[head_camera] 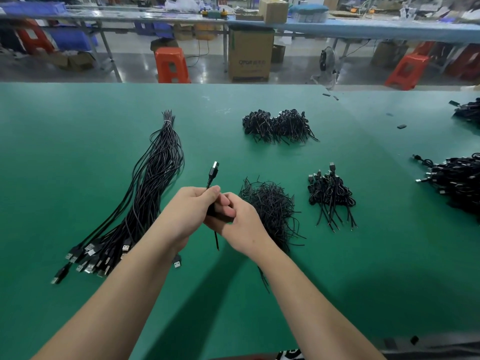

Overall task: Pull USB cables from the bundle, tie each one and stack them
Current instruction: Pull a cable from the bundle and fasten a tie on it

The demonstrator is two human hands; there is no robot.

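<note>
Forearms: two bare forearms are reaching up from the bottom edge toward the centre of the frame.
Left hand (191, 209): its grip is curling round a folded black USB cable (213, 175), thumb and fingers clamped on the coil just left of centre.
Right hand (235, 222): its grip is closing against the same coil from the right, fingers curled at the cable; whether it is also pinching a tie cannot be told.
Cable in hand: the plug is sticking up above the left hand, and a short tail is hanging below both hands, clear of the green bench (78, 141).
Loose bundle (145, 198): long untied cables are lying on the left of the frame, plugs fanned at lower left, far ends banded together at upper centre left.
Tie heap (272, 211): a tangle of thin black strands is sitting just right of the hands.
Tied stack (331, 196): finished small coils are piled right of centre.
Farther pile (279, 124): more tied coils are resting at upper centre.
Right edge: another cable heap (457, 180) is spilling in.
Risk: the coil is probably about to be tied; if either grip is loosened mid-wrap, the springy folds could pop open, and the dangling tail could snag the tie heap.
</note>
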